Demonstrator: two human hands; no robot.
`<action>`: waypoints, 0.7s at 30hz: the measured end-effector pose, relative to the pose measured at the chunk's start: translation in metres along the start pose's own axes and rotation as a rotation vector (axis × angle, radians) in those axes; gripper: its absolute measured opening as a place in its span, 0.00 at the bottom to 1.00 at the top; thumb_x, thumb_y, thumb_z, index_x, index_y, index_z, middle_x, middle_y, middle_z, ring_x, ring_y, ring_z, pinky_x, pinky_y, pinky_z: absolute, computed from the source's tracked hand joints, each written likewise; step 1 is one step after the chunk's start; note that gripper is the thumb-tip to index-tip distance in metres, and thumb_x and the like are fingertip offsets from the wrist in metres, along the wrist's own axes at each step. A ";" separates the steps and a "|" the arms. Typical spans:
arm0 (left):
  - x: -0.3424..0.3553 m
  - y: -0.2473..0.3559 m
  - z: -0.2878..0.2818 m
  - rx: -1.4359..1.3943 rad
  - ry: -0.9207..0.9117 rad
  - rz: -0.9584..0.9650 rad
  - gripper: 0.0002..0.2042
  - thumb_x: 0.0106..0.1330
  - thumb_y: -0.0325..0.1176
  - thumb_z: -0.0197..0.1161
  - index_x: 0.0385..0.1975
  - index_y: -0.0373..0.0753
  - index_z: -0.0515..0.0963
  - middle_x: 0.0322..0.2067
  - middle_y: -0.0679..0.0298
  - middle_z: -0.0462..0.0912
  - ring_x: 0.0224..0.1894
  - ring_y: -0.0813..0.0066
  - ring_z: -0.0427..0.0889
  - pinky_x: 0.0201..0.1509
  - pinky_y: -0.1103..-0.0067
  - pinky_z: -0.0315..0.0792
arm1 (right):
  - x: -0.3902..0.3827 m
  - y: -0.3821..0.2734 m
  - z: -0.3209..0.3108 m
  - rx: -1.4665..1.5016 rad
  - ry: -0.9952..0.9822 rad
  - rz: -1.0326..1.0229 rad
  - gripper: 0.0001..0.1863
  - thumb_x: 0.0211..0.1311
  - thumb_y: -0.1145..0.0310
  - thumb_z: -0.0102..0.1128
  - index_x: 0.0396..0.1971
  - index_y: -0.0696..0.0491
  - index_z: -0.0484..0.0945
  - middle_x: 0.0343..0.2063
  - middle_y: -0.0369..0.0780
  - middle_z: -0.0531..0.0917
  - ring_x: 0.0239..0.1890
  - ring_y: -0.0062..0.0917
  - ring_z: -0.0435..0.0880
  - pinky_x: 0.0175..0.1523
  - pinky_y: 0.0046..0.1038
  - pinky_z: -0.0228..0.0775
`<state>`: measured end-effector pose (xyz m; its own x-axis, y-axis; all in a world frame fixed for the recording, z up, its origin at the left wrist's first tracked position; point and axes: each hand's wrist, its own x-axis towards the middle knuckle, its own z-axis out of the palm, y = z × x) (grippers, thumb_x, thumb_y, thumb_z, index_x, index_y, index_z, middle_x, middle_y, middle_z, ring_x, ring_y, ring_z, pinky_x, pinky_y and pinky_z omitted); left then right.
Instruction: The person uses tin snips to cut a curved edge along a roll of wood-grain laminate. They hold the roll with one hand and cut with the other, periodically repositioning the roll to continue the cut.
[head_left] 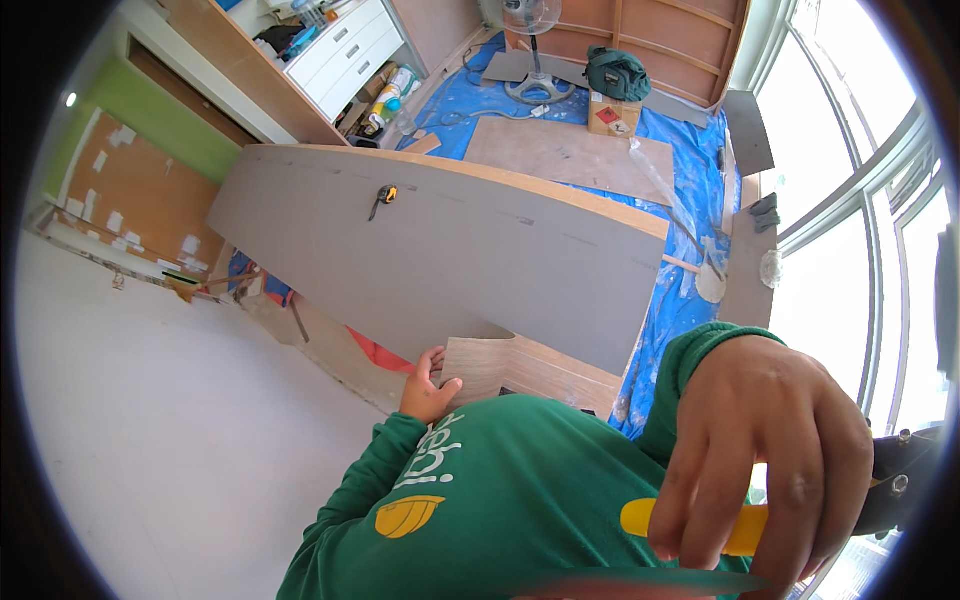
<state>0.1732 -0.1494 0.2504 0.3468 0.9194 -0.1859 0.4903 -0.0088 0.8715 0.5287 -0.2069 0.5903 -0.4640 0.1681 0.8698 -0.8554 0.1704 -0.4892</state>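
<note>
Wood-grain strip (478,368), pale brown and thin, lies at the near side of a long grey panel (430,240), its left end bent up close in front of my body. My left hand (432,388) pinches that end, thumb on the near face and fingers at the far edge. My right hand (770,440), large at the near right, is curled with its fingers over a yellow handle (640,517), well apart from the strip. Just right of those fingers is a dark piece with round metal studs (900,488); I cannot tell whether it belongs to the handle.

On the far left part of the panel rests a yellow and black tape measure (388,194). Beyond the panel, blue sheeting (692,165) covers the floor, with a flat brown board (560,150) lying on it. Farther back stand a fan (537,75) and a cardboard box (612,117) carrying a dark green bag (616,73). White drawers (345,58) stand at the far left, bright windows (825,100) run along the right, and a white wall (180,430) fills the near left.
</note>
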 end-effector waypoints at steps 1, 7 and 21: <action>0.000 0.000 0.000 -0.002 0.001 0.001 0.35 0.59 0.32 0.72 0.67 0.31 0.66 0.60 0.51 0.81 0.62 0.61 0.81 0.68 0.69 0.72 | 0.000 0.007 0.009 -0.097 0.160 -0.147 0.07 0.75 0.64 0.63 0.46 0.48 0.80 0.48 0.38 0.90 0.37 0.34 0.85 0.40 0.32 0.82; -0.002 -0.001 0.001 0.031 0.000 0.009 0.36 0.60 0.34 0.72 0.68 0.30 0.65 0.61 0.50 0.81 0.60 0.61 0.82 0.66 0.68 0.73 | -0.028 0.030 0.008 -0.137 0.048 -0.339 0.10 0.77 0.64 0.58 0.51 0.50 0.77 0.51 0.44 0.87 0.42 0.41 0.88 0.47 0.39 0.84; -0.032 -0.003 -0.019 0.314 -0.233 -0.075 0.29 0.65 0.50 0.68 0.56 0.31 0.81 0.49 0.44 0.87 0.52 0.50 0.86 0.60 0.65 0.76 | -0.235 0.047 0.037 0.286 0.916 0.503 0.43 0.56 0.41 0.68 0.61 0.59 0.71 0.58 0.69 0.76 0.47 0.55 0.87 0.56 0.56 0.76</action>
<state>0.1454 -0.1712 0.2621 0.4546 0.8087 -0.3733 0.7295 -0.0977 0.6769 0.5895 -0.2742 0.3653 -0.5297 0.8371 0.1368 -0.6920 -0.3333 -0.6404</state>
